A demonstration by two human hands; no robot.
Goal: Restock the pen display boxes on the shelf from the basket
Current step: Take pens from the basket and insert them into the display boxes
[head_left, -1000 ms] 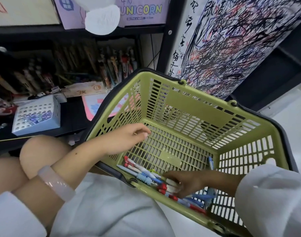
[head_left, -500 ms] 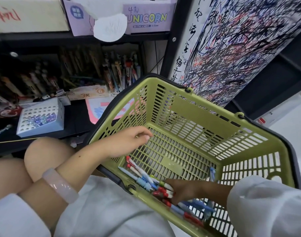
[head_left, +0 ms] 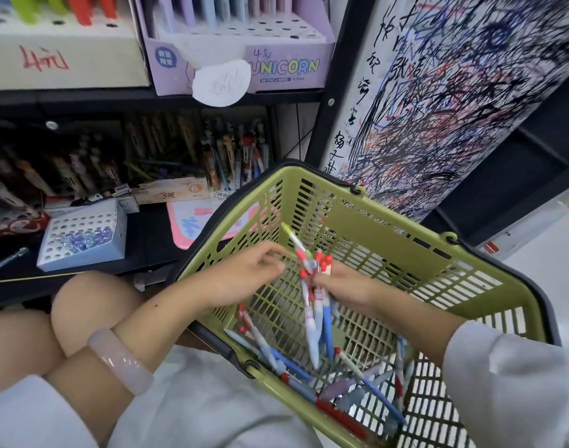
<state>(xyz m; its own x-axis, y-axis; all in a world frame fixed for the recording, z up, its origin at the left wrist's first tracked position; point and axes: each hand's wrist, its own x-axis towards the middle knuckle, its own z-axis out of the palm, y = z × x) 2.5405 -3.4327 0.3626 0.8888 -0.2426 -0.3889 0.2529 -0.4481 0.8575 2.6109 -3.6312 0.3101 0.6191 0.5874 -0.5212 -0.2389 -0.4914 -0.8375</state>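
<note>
A green plastic basket [head_left: 406, 250] sits tilted in front of me. Loose pens [head_left: 296, 373] in red, blue and white lie along its near bottom edge. My right hand [head_left: 344, 287] grips a bunch of pens [head_left: 315, 305] above the basket floor, red caps up and tips hanging down. My left hand [head_left: 247, 273] is inside the basket beside the bunch, its fingertips touching a yellow-tipped pen [head_left: 294, 240] at the top of it. On the dark lower shelf stands a pale blue display box [head_left: 82, 237] with a holed top and a few purple pens in it.
A purple UNICORN display box [head_left: 244, 50] and a white box [head_left: 60, 56] stand on the upper shelf. Dark rows of pens [head_left: 231, 153] fill the lower shelf's back. A scribbled test-paper panel [head_left: 454, 92] rises at right. My bare knees [head_left: 92, 305] are at lower left.
My right hand has lifted a bunch of pens up from the basket's bottom edge. My left hand has moved right to meet the bunch. The view has tilted up toward the shelf.
</note>
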